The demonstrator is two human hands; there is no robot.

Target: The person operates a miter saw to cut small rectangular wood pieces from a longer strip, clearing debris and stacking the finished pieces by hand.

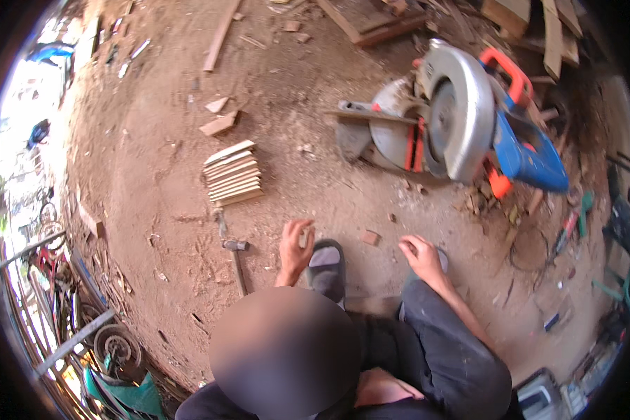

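Yellow wood pieces [234, 171] lie in a tidy row, with the hammer [237, 259] below them. Just right of the hammer is the left hand [296, 245], its fingers bent and loose, with nothing in them. A little wood block [370, 238] lies on the ground between the two feet. The right hand [423, 257] is by the right foot with its fingers curled; I can't tell if they pinch something small. To handle the block well, I would hold it gently by its edges and keep bare fingers far from the saw [462, 119], up on the right.

Old wheels [117, 346] and poles crowd the left side. Brown dirt [154, 133], bumpy and dusty, makes the floor, with wood bits about. Boards [514, 17] are heaped at the top right, and a grey case [537, 395] sits at the bottom right.
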